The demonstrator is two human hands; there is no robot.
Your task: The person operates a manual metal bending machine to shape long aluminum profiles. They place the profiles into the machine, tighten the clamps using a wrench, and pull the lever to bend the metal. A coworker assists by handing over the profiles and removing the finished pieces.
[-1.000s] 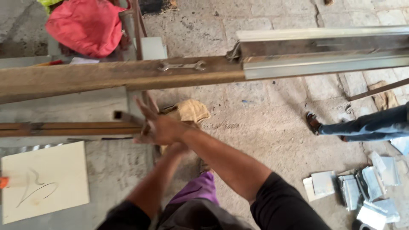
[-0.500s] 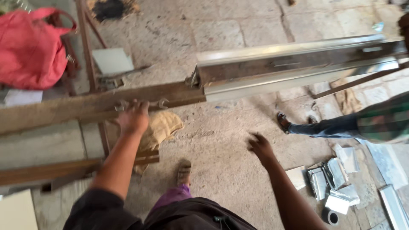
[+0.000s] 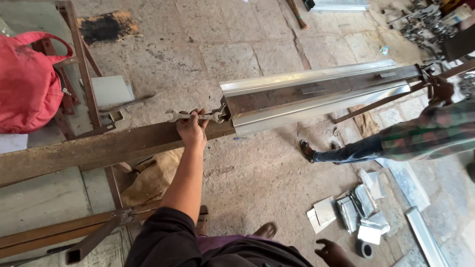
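Note:
My left hand is stretched out and closed around a double-ended metal spanner that lies on top of a long rusty steel beam. One spanner end sits against the end of a shiny folded sheet-metal section clamped on the beam. My right hand hangs low at the bottom edge with fingers apart and holds nothing.
A co-worker in a checked shirt and jeans stands at the right, one hand on the machine's far end. A red bag hangs on a rusty frame at left. Cut metal scraps lie on the stone floor, and sacking lies under the beam.
My view swung right and closer. My left hand went up from the lower bar to the beam top and closed on the spanner. My right hand dropped down to my side.

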